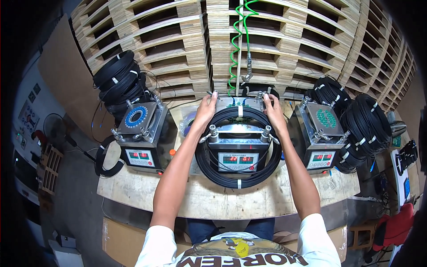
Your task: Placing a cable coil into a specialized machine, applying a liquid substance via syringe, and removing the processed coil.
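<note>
A metal bench machine with a red digital display (236, 162) stands at the middle of the table. Around it lies a coil of black cable (240, 183), bound with white ties, resting over its front. At the machine's rear left corner my left hand (206, 110) grips a metal clamp knob with its fingertips. My right hand (274, 115) has its fingers closed about the matching knob (261, 95) at the rear right corner. Two front clamp knobs (213, 129) are untouched. Green connectors (240, 120) show on the plate between my hands, partly hidden by the coil.
Similar machines stand left (140, 133), with a blue ring of connectors, and right (320, 133), with green connectors. Stacked black cable coils (118, 82) (367, 120) flank them. A green air hose (235, 40) hangs behind, before stacked wooden pallets (164, 40). An orange cap (172, 152) lies near the left machine.
</note>
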Demonstrator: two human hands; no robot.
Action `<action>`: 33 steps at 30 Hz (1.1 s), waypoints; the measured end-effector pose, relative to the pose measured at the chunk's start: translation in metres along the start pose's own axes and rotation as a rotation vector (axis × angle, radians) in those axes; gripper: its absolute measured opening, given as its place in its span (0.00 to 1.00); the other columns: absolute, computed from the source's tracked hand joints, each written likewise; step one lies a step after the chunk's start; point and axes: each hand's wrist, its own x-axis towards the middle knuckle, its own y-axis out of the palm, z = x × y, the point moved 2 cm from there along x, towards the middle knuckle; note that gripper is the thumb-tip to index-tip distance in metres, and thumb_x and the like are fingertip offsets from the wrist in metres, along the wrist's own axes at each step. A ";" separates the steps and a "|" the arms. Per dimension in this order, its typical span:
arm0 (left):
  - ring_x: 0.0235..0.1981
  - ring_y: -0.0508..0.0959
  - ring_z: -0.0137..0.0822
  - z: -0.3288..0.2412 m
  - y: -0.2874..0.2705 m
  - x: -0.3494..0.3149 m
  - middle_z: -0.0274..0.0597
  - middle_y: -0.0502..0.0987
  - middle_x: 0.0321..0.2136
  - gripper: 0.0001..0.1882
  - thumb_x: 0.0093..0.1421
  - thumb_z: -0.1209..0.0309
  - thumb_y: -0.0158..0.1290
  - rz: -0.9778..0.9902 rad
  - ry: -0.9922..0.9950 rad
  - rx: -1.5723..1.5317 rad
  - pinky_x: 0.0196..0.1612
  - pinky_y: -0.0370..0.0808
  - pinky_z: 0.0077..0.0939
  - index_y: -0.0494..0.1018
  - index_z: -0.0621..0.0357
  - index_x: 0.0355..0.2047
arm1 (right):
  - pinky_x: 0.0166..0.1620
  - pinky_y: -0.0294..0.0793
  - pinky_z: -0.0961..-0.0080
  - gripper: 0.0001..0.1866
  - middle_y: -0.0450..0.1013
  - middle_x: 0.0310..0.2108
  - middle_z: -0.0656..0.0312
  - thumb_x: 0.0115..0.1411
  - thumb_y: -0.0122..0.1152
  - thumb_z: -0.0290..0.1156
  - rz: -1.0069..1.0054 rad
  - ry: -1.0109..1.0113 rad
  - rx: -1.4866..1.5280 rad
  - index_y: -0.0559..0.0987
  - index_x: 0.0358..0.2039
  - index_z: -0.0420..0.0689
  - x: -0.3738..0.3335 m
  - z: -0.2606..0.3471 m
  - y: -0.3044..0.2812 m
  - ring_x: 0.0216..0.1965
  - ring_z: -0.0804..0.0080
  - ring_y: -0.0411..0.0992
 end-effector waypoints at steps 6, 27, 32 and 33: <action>0.64 0.67 0.55 -0.012 -0.001 -0.007 0.67 0.69 0.60 0.49 0.65 0.32 0.40 0.037 -0.003 -0.011 0.66 0.61 0.39 0.63 0.71 0.64 | 0.62 0.64 0.64 0.39 0.71 0.58 0.40 0.67 0.49 0.62 0.017 0.001 -0.081 0.70 0.61 0.38 -0.001 0.000 0.000 0.60 0.49 0.70; 0.64 0.68 0.52 -0.007 -0.001 -0.004 0.66 0.71 0.58 0.48 0.66 0.33 0.38 0.060 -0.044 -0.023 0.65 0.61 0.38 0.65 0.71 0.62 | 0.60 0.67 0.66 0.40 0.74 0.54 0.41 0.63 0.56 0.62 0.034 0.078 -0.031 0.73 0.59 0.37 0.001 -0.004 0.001 0.57 0.55 0.72; 0.63 0.69 0.54 -0.005 0.000 -0.001 0.66 0.71 0.57 0.47 0.66 0.33 0.38 0.051 -0.047 -0.012 0.65 0.62 0.39 0.66 0.71 0.61 | 0.61 0.65 0.68 0.40 0.74 0.54 0.45 0.63 0.58 0.61 0.171 0.086 0.026 0.73 0.58 0.35 0.002 0.000 0.001 0.57 0.59 0.71; 0.63 0.69 0.54 -0.002 -0.001 -0.001 0.67 0.72 0.57 0.47 0.66 0.33 0.39 0.033 -0.062 -0.005 0.65 0.62 0.39 0.66 0.71 0.61 | 0.60 0.66 0.69 0.40 0.74 0.54 0.47 0.63 0.59 0.60 0.181 0.088 0.053 0.72 0.59 0.35 -0.001 0.002 0.000 0.55 0.62 0.72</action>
